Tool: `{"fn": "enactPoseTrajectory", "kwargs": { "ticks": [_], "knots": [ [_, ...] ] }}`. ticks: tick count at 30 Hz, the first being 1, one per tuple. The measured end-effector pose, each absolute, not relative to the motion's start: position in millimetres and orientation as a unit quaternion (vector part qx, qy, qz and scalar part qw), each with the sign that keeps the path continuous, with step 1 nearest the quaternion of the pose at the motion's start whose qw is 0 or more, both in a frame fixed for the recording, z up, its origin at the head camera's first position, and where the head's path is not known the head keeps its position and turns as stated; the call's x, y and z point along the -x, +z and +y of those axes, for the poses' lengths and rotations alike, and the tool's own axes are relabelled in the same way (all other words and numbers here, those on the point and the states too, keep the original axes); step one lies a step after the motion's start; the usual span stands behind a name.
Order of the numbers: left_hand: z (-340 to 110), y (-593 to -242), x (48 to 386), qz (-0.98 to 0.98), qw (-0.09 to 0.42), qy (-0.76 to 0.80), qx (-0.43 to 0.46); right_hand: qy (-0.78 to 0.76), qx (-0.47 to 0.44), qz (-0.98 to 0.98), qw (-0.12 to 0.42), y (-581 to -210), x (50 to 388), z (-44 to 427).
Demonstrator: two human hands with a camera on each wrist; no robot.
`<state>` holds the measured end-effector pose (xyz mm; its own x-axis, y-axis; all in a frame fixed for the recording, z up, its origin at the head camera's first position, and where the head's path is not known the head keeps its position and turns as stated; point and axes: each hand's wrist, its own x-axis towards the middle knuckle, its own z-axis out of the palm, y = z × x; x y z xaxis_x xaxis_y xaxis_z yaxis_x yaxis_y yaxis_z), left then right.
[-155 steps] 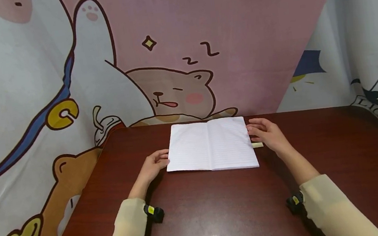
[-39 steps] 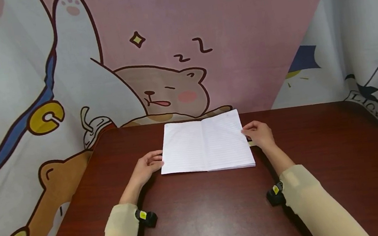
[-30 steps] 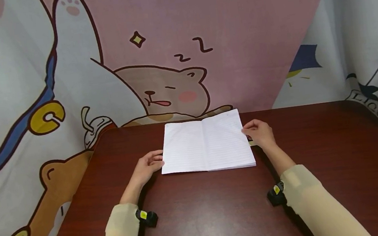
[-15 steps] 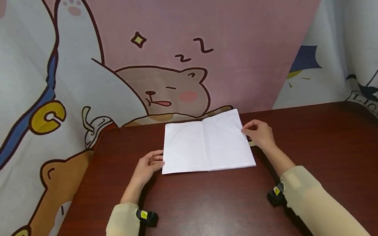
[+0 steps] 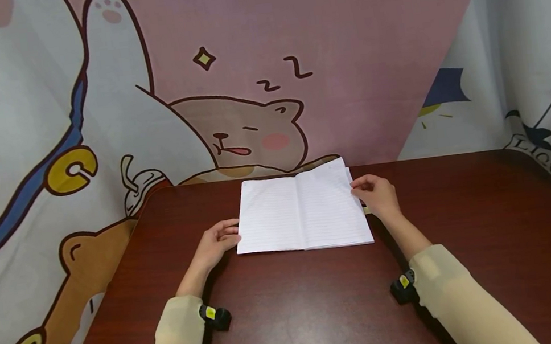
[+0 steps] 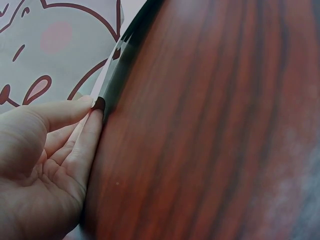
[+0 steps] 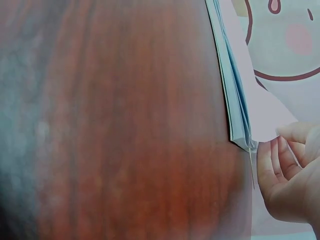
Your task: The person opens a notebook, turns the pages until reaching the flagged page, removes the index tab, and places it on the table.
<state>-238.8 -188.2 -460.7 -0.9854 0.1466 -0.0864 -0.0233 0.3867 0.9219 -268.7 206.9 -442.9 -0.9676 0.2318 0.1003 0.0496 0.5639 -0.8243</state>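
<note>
An open notebook with blank ruled pages lies near the table's far edge. At its left edge, my left hand pinches the margin between thumb and fingers; in the left wrist view, the thumb presses on the edge from above. My right hand pinches the right edge of the top right page, whose far corner stands raised off the sheets beneath. The right wrist view shows that page bent up from the page stack. A pale yellow strip pokes out under my right hand.
The dark red-brown wooden table spreads in front of the notebook and to both sides. A cartoon-printed cloth hangs directly behind it and along the left. Each forearm carries a small black wrist camera.
Over the last seconds my right hand has moved from loosely beside the notebook to pinching the top right page. That page's far corner has lifted and shifted slightly left. My left hand stays put.
</note>
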Motion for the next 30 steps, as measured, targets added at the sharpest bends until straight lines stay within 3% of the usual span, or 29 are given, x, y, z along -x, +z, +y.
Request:
{"fn": "enactPoseTrajectory", "kwargs": {
  "ticks": [12, 30],
  "knots": [
    [-187.8, -459.7, 237.6, 0.831, 0.075, 0.55, -0.035, 0.456, 0.058, -0.882, 0.107, -442.9, 265.6, 204.0],
    [-188.0, -459.7, 238.1, 0.833, 0.076, 0.547, -0.039, 0.47, -0.003, -0.88, 0.068, -443.4, 263.7, 197.1]
  ]
}}
